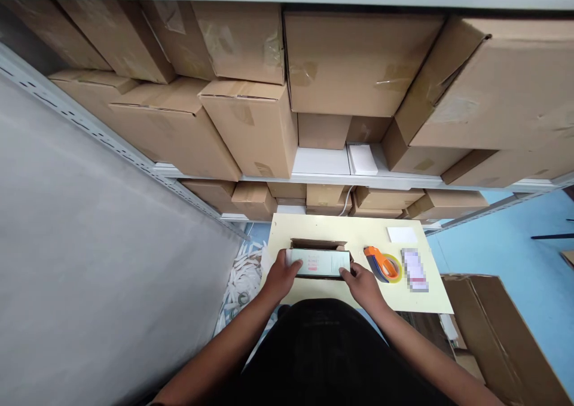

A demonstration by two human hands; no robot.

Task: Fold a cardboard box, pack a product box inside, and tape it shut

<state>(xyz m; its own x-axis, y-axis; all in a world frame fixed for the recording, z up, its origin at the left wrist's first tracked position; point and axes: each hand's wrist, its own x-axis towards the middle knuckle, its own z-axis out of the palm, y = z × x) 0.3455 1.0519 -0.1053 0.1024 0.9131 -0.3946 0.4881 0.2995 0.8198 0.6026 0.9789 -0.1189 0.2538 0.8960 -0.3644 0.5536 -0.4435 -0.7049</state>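
Shelves of cartons loom above; your left hand (pixel 281 274) and right hand (pixel 360 281) grip a packet (pixel 319 263) over the box (pixel 318 246); lower it level.

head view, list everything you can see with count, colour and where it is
small open brown cardboard box: one, brown, middle of the table, under the flat box
flat pale green and white product box: one, held over the open box by both hands
orange tape dispenser with yellowish roll: one, on the table, right of the open box
white paper slip: one, far right part of the table
blurred label sheet: one, white and pink, right of the dispenser
pale yellow table: one, below the shelves
large brown cartons: many, stacked on the grey metal shelves
white paper strips: a heap, on the floor left of the table
left hand: grip on the flat box's left end
right hand: grip on its right end
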